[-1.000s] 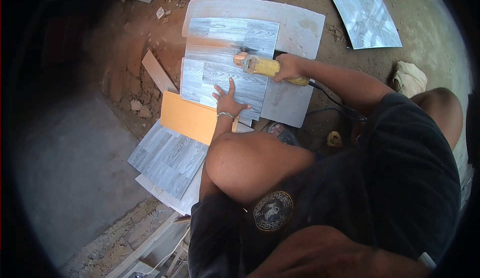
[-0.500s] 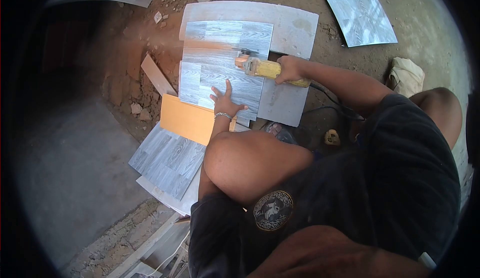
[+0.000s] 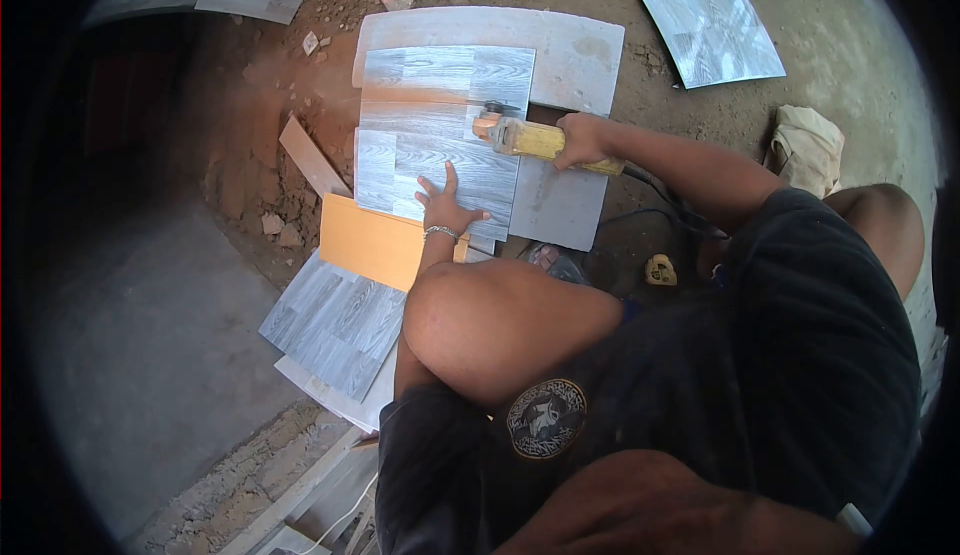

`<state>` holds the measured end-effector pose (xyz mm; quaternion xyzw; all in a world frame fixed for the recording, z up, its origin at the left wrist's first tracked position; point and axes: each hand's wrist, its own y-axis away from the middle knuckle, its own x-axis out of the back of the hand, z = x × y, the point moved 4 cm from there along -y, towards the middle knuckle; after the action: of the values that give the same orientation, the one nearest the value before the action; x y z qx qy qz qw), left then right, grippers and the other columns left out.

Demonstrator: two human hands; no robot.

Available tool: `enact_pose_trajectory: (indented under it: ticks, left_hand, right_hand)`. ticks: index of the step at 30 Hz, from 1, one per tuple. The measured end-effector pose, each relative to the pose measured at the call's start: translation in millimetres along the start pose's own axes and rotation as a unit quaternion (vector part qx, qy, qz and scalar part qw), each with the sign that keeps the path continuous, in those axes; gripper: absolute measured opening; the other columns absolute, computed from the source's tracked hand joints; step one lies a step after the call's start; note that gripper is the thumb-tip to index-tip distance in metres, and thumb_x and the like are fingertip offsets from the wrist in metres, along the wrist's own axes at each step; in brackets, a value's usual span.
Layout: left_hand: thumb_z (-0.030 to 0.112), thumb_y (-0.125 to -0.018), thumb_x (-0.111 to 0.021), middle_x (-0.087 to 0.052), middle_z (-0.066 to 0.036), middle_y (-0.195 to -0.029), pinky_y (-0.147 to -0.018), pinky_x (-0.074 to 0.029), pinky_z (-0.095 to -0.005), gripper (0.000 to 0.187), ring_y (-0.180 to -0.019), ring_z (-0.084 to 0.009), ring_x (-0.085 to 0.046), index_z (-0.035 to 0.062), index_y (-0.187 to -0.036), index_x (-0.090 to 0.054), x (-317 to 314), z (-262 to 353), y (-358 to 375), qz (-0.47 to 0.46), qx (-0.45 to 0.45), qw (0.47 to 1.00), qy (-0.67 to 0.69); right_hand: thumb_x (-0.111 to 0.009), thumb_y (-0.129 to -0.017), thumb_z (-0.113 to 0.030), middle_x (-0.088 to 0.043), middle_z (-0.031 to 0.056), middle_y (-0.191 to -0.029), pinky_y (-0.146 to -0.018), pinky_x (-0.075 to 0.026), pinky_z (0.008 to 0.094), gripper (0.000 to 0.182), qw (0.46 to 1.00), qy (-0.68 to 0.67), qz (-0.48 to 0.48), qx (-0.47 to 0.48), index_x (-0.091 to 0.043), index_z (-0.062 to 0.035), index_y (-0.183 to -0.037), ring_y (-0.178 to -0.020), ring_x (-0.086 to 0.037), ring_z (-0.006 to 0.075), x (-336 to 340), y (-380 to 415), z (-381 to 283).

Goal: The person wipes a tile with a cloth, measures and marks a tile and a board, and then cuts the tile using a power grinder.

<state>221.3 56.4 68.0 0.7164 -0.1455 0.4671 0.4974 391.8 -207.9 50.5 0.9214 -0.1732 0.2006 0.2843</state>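
Observation:
My right hand [image 3: 583,142] is wrapped round the yellow body of an angle grinder [image 3: 530,139]. The grinder's disc [image 3: 497,108] meets the grey wood-pattern tile [image 3: 400,160] near its right edge. From there a thin cut line runs across the tile to the left, with reddish dust along it. Flat on the near part of that tile lies my left hand [image 3: 447,207], fingers spread, a bracelet at the wrist. Under the tile are larger pale grey slabs [image 3: 560,200].
An orange-tan board [image 3: 368,243] and another wood-pattern tile [image 3: 330,315] lie near my left knee. A tan strip [image 3: 312,155] rests on the rubble. A yellow tape measure [image 3: 660,270], a cloth sack [image 3: 806,150] and a shiny tile [image 3: 705,25] are to the right.
The view has shifted slightly. The grinder's disc sits a little further toward the tile's right edge. My left hand stays spread on the tile.

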Motion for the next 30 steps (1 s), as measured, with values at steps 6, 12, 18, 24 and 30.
enact_pose_trajectory:
  ticks: [6, 12, 18, 24, 30]
  left_hand:
    - [0.049, -0.056, -0.097, 0.000, -0.046, -0.157, -0.118, -0.031, -0.0563, 0.144, -0.144, -0.0663, -0.005, 0.0309, -0.164, -0.004, 0, 0, 0, 0.001, -0.006, 1.000, 0.009]
    - [0.048, -0.055, -0.097, 0.001, -0.047, -0.156, -0.119, -0.028, -0.0584, 0.145, -0.143, -0.0675, -0.004, 0.0291, -0.164, -0.003, 1, 1, 2, 0.000, -0.011, 1.000, 0.025]
    - [0.047, -0.056, -0.097, -0.001, -0.046, -0.157, -0.119, -0.028, -0.0584, 0.143, -0.144, -0.0668, -0.003, 0.0302, -0.164, -0.004, 3, 3, 4, 0.001, -0.005, 1.000, 0.016]
    - [0.047, -0.054, -0.098, 0.001, -0.041, -0.161, -0.116, -0.036, -0.0566, 0.143, -0.147, -0.0625, -0.004, 0.0364, -0.163, -0.005, 2, 0, 2, 0.007, 0.006, 1.000, 0.024]
    - [0.044, -0.053, -0.099, 0.003, -0.035, -0.163, -0.118, -0.031, -0.0593, 0.143, -0.149, -0.0590, -0.004, 0.0411, -0.162, -0.006, -3, -2, 3, 0.010, 0.021, 0.998, 0.053]
  right_hand:
    - [-0.081, -0.063, -0.045, -0.071, 0.0289, -0.102, -0.086, -0.055, 0.0428, 0.071, 1.000, 0.008, 0.009, -0.001, -0.069, 0.0118, -0.105, -0.097, -0.070, 0.0382, 0, 4, 5]
    - [-0.080, -0.062, -0.043, -0.071, 0.0291, -0.101, -0.085, -0.055, 0.0426, 0.070, 1.000, 0.010, 0.013, -0.005, -0.068, 0.0119, -0.104, -0.097, -0.070, 0.0389, 1, 11, 9]
    - [-0.080, -0.062, -0.044, -0.071, 0.0284, -0.100, -0.085, -0.055, 0.0434, 0.069, 1.000, 0.018, 0.016, -0.006, -0.069, 0.0103, -0.103, -0.096, -0.070, 0.0388, 3, 23, 15]
    - [-0.080, -0.062, -0.045, -0.072, 0.0273, -0.095, -0.083, -0.056, 0.0435, 0.065, 0.998, 0.053, 0.016, -0.024, -0.072, 0.0086, -0.097, -0.092, -0.071, 0.0384, 12, 54, 24]
    - [-0.079, -0.063, -0.044, -0.073, 0.0259, -0.095, -0.085, -0.055, 0.0417, 0.063, 0.999, 0.036, -0.015, -0.024, -0.072, 0.0076, -0.099, -0.092, -0.071, 0.0364, 21, 69, 1]
